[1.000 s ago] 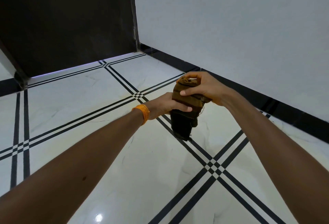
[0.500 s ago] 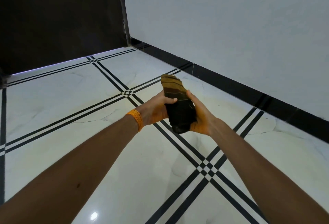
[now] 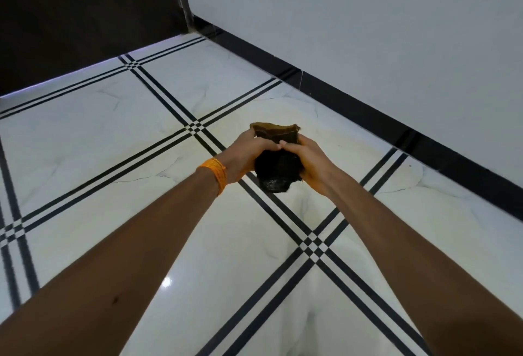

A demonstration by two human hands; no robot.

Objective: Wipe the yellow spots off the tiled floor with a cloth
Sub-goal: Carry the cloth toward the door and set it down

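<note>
— Fingers [image 3: 267, 144] of your left hand [image 3: 247, 156] curl round the cloth [image 3: 276, 170] from one side; your right hand [image 3: 312, 164] wraps it from the other. Both grips closed on it, tips almost meeting over the top.
— Where's the cloth relative to the floor?
— Head view: bunched, dark below, brown edge poking up past your knuckles. Held in the air, well above the tiled floor [image 3: 107, 134], not touching it.
— Spots?
— Distinct ones, can't tell. Faint yellowish cast [image 3: 285, 110] on the tile beyond your hands, towards the black skirting [image 3: 368, 112].
— Step, then?
— Looks like readying the cloth, folding or wringing. Wiping not begun, by my reading. Next move calls for you to get low, press a flat pad of cloth onto that tinted tile, and rub with one hand.
</note>
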